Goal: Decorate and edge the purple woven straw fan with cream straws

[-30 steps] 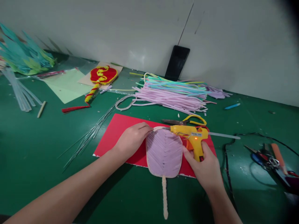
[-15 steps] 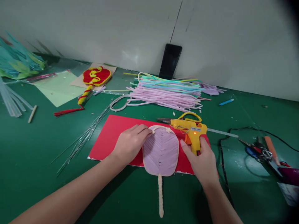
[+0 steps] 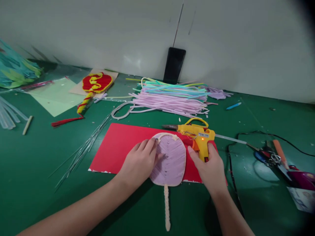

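Observation:
A lilac fan (image 3: 172, 160) with a cream edge and a twisted cream handle (image 3: 166, 206) lies on a red sheet (image 3: 118, 144), the handle reaching past its front edge. My left hand (image 3: 140, 157) rests over the fan's left side. Its fingertips touch the cream trim at the upper left, and the thumb lies apart on the lilac face. My right hand (image 3: 211, 170) is closed round the grip of a yellow hot glue gun (image 3: 197, 132). The gun points left above the fan's top right, its small light glowing orange. A clear glue stick (image 3: 230, 139) sticks out behind it.
Bundled lilac and teal pipe cleaners (image 3: 169, 98) lie at the back, before a leaning phone (image 3: 174, 65). A red and yellow fan (image 3: 97, 82) is at back left, thin wires (image 3: 83, 147) nearer. A black cord (image 3: 230, 167) and scissors (image 3: 270, 159) are at right.
My left thumb has come away from the fingertips and now shows on the fan's face. My right hand still holds the glue gun in nearly the same place. The view has shifted slightly.

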Tool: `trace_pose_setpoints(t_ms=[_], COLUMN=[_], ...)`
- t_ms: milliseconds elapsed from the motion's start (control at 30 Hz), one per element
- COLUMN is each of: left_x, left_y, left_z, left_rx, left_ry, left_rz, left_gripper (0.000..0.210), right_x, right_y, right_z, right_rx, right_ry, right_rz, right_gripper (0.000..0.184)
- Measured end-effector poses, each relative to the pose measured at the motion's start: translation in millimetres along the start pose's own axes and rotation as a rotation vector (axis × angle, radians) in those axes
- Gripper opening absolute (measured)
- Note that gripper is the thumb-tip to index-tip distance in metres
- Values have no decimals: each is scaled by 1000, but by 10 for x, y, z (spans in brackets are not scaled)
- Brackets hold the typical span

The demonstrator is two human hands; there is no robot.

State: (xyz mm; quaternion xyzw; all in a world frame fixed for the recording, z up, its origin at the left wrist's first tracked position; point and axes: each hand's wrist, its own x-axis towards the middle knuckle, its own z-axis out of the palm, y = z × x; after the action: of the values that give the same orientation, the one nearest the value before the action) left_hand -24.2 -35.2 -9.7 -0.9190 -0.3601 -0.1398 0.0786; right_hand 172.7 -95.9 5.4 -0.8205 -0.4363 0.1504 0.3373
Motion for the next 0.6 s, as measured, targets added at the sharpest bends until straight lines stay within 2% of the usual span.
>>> trace_pose_setpoints(t_ms=[167, 367, 600], left_x=[0, 5, -65], left_y=[113, 69, 91], left_z=[-52, -67, -38], left_rx=[54, 37, 11], left_ry=[-96, -96, -115], left_rz=[-26, -27, -104], left_gripper=[49, 44, 58], right_x=[7, 11, 16], right_y=[4, -38, -20], right_z=[0, -20, -8], right_rx=[8, 21, -9], right_ry=[3, -3, 22], right_rz=[16, 51, 50], right_gripper=[36, 38, 41])
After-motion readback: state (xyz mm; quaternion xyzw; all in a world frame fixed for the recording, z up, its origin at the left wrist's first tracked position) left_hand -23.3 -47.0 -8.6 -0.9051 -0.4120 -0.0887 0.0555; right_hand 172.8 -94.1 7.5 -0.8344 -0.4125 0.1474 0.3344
